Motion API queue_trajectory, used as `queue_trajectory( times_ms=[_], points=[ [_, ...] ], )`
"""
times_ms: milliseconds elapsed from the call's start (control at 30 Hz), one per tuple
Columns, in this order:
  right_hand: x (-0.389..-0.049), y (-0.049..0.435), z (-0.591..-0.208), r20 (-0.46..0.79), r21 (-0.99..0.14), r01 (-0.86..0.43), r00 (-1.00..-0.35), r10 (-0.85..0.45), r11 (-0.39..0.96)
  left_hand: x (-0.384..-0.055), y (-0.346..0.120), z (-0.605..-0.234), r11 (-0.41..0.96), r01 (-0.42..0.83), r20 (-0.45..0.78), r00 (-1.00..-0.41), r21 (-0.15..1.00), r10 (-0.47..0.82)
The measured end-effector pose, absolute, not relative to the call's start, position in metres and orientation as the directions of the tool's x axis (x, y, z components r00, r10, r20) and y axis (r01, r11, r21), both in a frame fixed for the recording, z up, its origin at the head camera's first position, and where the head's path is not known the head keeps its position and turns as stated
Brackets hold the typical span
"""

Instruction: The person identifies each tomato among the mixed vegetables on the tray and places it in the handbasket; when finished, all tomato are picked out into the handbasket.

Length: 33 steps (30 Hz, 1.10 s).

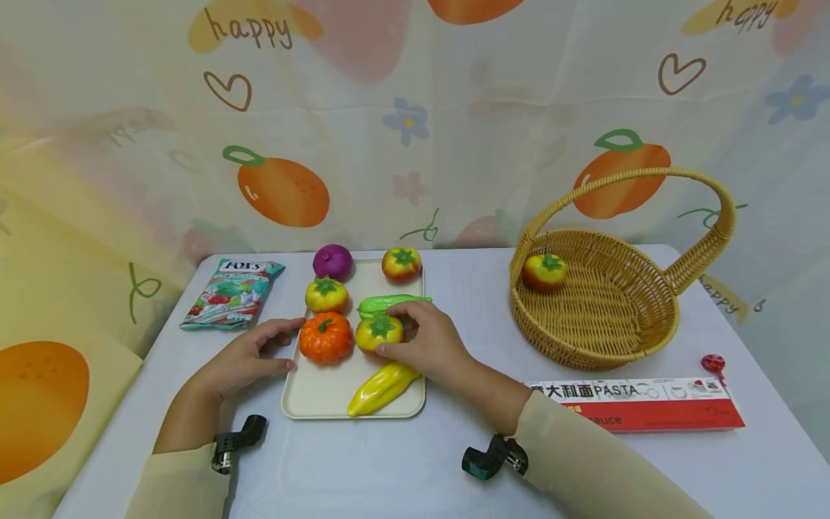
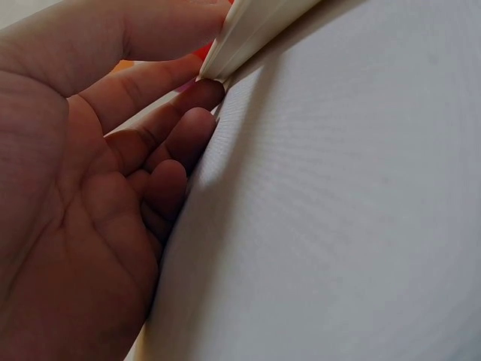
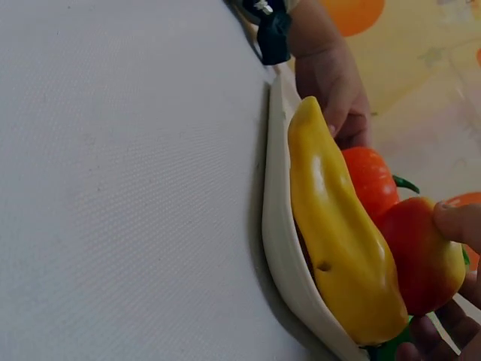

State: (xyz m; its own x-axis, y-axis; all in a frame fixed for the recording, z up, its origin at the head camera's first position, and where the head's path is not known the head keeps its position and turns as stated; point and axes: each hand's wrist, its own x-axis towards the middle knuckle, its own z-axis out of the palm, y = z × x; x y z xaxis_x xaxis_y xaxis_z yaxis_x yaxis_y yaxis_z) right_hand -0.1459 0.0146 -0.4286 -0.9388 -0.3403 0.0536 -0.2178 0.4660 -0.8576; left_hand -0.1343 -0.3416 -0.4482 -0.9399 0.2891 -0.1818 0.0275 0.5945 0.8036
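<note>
My right hand (image 1: 431, 349) grips a yellow-and-red toy fruit with a green leafy top (image 1: 377, 333), thumb on the near side and fingers on the far side. That fruit is over the cream tray (image 1: 310, 395), between an orange toy pumpkin (image 1: 326, 339) and my palm. In the right wrist view a yellow toy pepper (image 3: 334, 226) lies along the tray's near side, beside the gripped fruit (image 3: 421, 256). With its fingers loosely bent, my left hand (image 1: 243, 358) touches the tray's left edge; the left wrist view shows thumb and fingertips (image 2: 203, 86) against the rim.
A green toy vegetable (image 1: 382, 303), a purple toy onion (image 1: 333, 261) and two similar fruits share the tray. At the right stands a wicker basket (image 1: 603, 353) with a tall handle, one similar fruit (image 1: 543, 272) inside. Around lie a snack bag (image 1: 227, 295), pasta box (image 1: 655, 414) and lollipop (image 1: 713, 362).
</note>
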Motion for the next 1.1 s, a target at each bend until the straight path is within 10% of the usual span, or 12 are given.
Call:
queue_trajectory(
  times_ms=[1100],
  points=[
    [-0.139, 0.042, -0.408, 0.041, -0.899, -0.208, -0.916, -0.398, 0.386, -0.135, -0.343, -0.452, 0.620, 0.059, -0.163, -0.942, 0.782, 0.295]
  ],
)
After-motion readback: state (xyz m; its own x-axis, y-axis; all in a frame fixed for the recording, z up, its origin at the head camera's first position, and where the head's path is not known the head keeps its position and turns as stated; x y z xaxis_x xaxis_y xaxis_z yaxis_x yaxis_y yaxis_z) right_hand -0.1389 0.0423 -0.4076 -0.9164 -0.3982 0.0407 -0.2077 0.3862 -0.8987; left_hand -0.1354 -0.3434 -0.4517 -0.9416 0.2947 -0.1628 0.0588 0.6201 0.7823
